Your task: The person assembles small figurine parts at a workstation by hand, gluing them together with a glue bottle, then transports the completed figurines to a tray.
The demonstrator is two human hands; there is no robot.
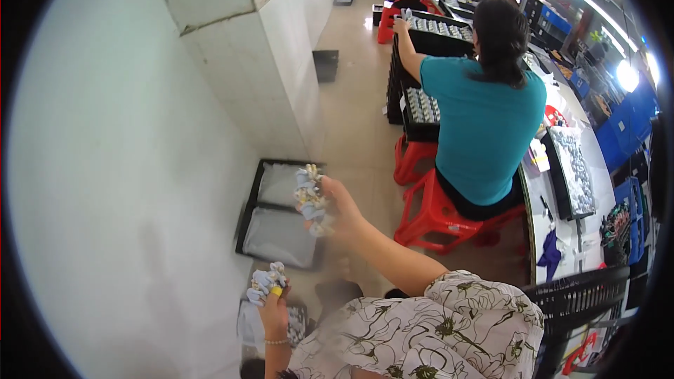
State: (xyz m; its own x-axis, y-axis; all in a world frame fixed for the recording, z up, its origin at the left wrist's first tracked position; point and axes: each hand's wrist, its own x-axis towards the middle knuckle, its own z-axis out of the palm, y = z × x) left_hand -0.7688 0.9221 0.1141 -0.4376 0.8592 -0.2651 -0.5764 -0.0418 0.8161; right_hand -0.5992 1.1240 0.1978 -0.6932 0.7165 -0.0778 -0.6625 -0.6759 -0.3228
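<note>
My left hand (275, 314), a beaded bracelet on its wrist, is closed around a bunch of small pale-blue and white figurines (265, 283). A bit of yellow shows by its fingers. Further ahead and to the right, my right hand (340, 205) grips several more small figurines (309, 193) in pale blue, white and yellow; their exact shape is blurred. That hand is above the right side of a black two-part tray (242, 235) with a greyish-white lining. Below my left hand, partly hidden, is another container with small pale pieces (298, 323).
A white wall (126, 168) and pillar (281, 63) stand close on the left. Ahead right, a person in a teal shirt (484, 126) sits on red stools (439, 214) beside stacked black trays (414, 116). A long worktable (547, 238) runs along the right.
</note>
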